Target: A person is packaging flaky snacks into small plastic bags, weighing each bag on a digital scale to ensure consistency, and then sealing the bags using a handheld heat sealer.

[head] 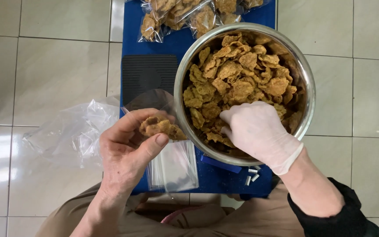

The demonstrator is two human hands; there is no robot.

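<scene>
Both hands work at the lower middle of the frame. Left hand (126, 151), bare, is curled with thumb pressed toward the fingers, pinching a small clear plastic bag (154, 115) that already holds a few golden-brown fried crackers (161, 127); the bag's mouth seems to open toward the right, its long axis running roughly up-left to down-right, though the film is hard to trace. Right hand (257, 131), in a thin white glove, is cupped palm-down inside the round steel bowl (305, 79), fingers bent over the heap of crackers; whether it has closed on any, I cannot tell. By my reading the filling step is under way, and the next move calls for carrying a pinch leftward to the bag mouth. Under the left hand lies a stack of empty clear bags (174, 169) on a blue board (224, 177), with a black ribbed scale (148, 77) above and sealed cracker packets (176, 15) at the top.
</scene>
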